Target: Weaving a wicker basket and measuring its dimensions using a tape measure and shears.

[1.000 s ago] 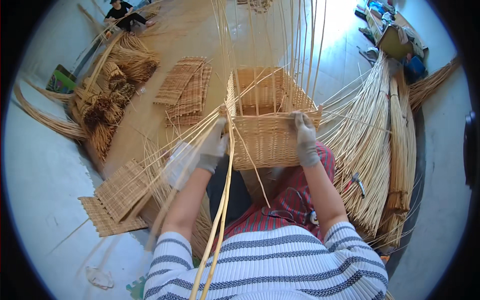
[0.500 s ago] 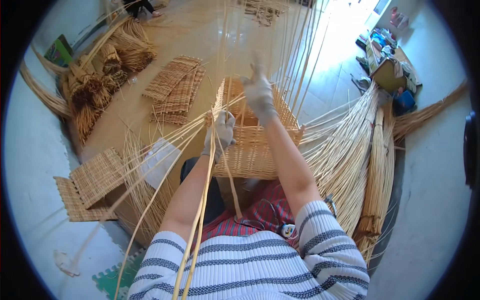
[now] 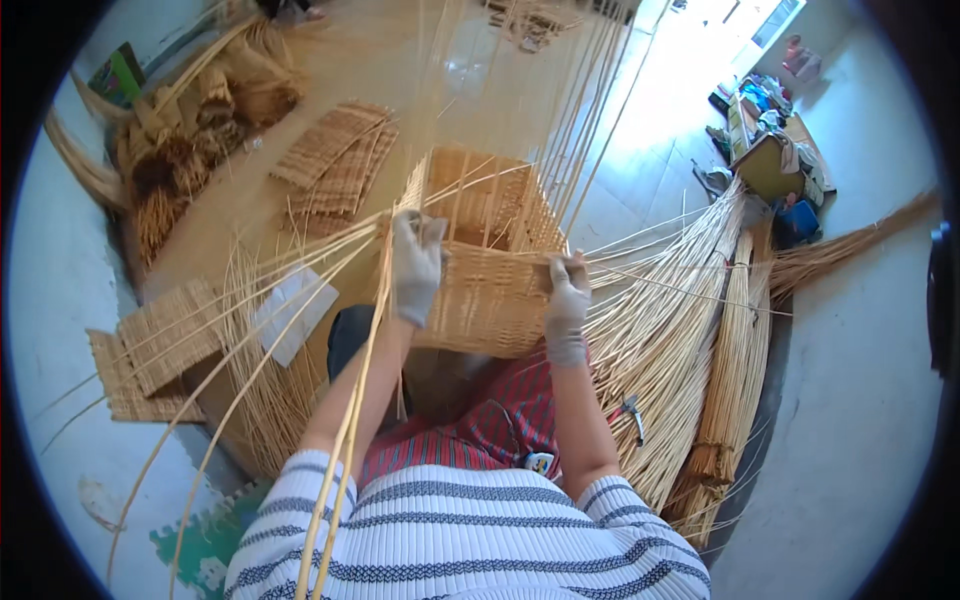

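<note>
A half-woven wicker basket (image 3: pixel 485 305) stands in front of my lap, with long upright stakes (image 3: pixel 590 120) rising from its walls. My left hand (image 3: pixel 417 268), in a pale grey glove, is closed on the basket's near left corner, where several loose willow rods (image 3: pixel 345 235) fan out to the left. At the near right corner, my gloved right hand (image 3: pixel 567 300) grips the rim, thumb and fingers bent round it. Two long rods (image 3: pixel 345 430) run from beside my left hand down across my forearm. Motion blurs part of the weave.
Woven panels (image 3: pixel 335 165) lie on the floor ahead, and more panels (image 3: pixel 170 335) at left. Bundled rods (image 3: pixel 670 330) spread along the right, a red-and-silver hand tool (image 3: pixel 633 418) on them. Other bundles (image 3: pixel 190 130) lean far left. A cluttered table (image 3: pixel 770 155) stands far right.
My right hand has come down from above the basket's opening to its near right corner and closed there. The left hand has shifted slightly up and left along with the basket.
</note>
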### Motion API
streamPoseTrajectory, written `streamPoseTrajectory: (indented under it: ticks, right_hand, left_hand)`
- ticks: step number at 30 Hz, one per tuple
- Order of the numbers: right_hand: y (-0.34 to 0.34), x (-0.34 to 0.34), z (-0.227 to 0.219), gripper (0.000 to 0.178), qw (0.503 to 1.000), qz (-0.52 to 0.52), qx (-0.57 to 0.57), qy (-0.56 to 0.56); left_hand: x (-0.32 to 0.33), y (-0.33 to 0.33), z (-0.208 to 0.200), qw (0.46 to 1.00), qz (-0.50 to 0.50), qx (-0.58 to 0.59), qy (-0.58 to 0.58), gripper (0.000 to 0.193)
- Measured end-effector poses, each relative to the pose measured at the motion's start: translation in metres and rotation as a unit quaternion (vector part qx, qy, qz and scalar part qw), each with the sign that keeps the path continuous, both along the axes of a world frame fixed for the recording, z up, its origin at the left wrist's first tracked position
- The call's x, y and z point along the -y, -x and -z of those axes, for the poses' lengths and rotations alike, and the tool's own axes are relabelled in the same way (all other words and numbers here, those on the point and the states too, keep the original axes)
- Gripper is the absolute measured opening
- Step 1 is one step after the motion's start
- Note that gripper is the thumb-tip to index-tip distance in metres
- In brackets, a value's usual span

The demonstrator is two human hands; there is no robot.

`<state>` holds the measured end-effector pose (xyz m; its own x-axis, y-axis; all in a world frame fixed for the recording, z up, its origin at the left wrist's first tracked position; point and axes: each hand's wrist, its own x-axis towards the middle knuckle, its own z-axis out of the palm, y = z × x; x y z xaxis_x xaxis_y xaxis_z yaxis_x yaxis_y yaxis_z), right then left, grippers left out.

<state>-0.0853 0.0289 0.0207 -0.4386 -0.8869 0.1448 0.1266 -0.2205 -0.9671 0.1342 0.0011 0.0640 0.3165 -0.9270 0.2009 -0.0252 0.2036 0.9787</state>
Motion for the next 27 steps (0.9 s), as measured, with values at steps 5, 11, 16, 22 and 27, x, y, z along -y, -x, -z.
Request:
streamPoseTrajectory:
  ticks: [5, 11, 16, 22, 27]
  right_hand:
    - [-0.021, -0.017, 0.001, 0.026, 0.997, 0.017, 0.057, -0.049]
    - [-0.040, 0.072, -0.085, 0.069, 0.903, -0.019, -0.420, 0.089]
    - [0.039, 0.024, 0.028, 0.033, 0.987, -0.038, -0.062, 0.146]
    - [-0.006, -0.018, -0.019, 0.029, 0.975, -0.172, 0.072, 0.118]
    - [0.071, -0.004, -0.036, 0.009, 0.991, 0.086, -0.028, -0.098]
  left_hand:
    - [0.020, 0.020, 0.030, 0.926, 0.213, 0.277, -0.142, 0.054]
    - [0.018, 0.041, 0.017, 0.882, 0.164, 0.423, -0.130, 0.050]
    - [0.041, 0.035, 0.010, 0.900, 0.187, 0.391, -0.054, 0.064]
    - [0.052, 0.060, -0.016, 0.898, 0.051, 0.421, -0.115, 0.073]
    - [0.016, 0.059, 0.004, 0.904, 0.042, 0.330, 0.271, 0.056]
